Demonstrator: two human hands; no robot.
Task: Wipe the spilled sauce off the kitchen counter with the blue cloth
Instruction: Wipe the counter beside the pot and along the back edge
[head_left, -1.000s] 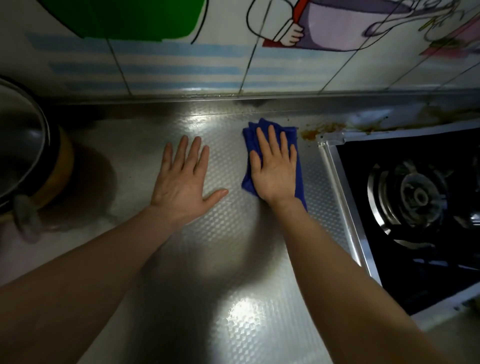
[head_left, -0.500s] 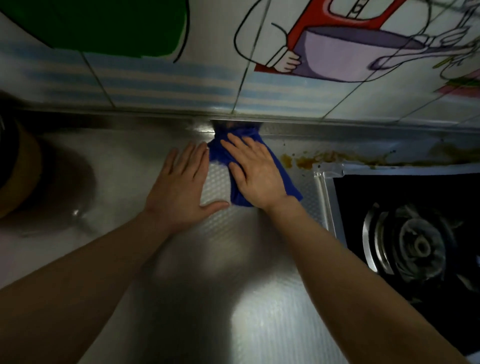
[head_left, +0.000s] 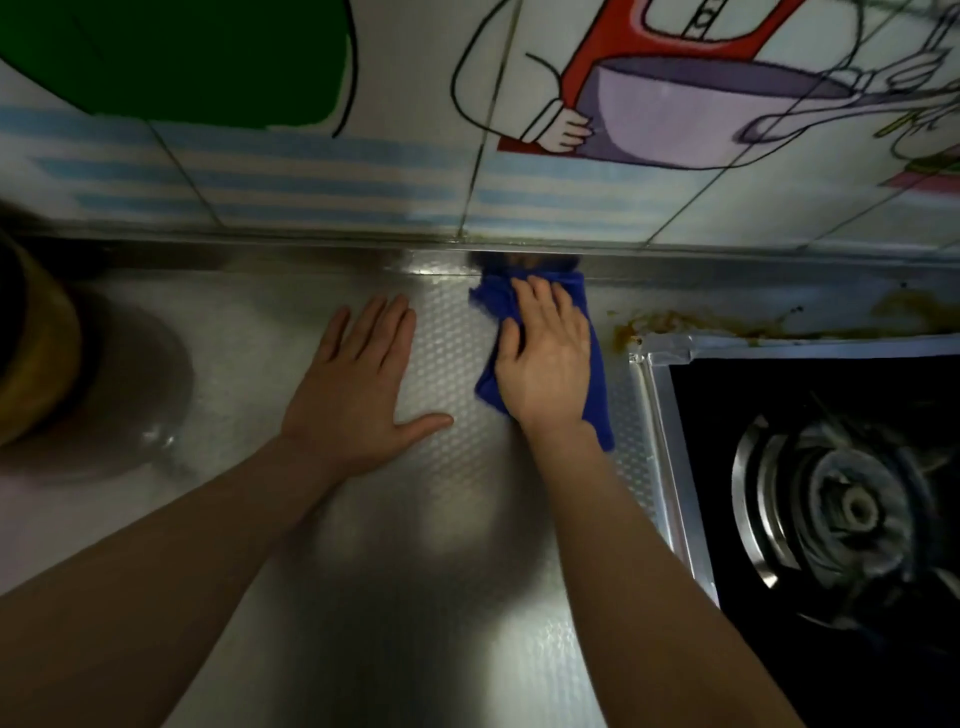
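- Your counter (head_left: 426, 545) is one long steel sheet running under both arms; the sauce (head_left: 691, 323) is not yet wiped and lies as a brown streak along the back edge behind the stove, starting just right of the cloth.
- One stove (head_left: 831, 509) sits at your right with a single burner in view; one yellow-sided pot (head_left: 31, 358) stands at the far left, mostly out of frame.
- One blue cloth (head_left: 597, 384) lies flat near the back wall, its far edge touching the raised lip. In the last second it slid from mid-counter up to the wall and then a little right, which puts it beside the nearest sauce blob.
- Two hands show. Your right hand (head_left: 545, 364) presses the cloth down, fingers straight and close together, thumb out to the left.
- Your left hand (head_left: 358, 384) has stayed flat on bare steel, fingers slightly spread, thumb wide, holding nothing.
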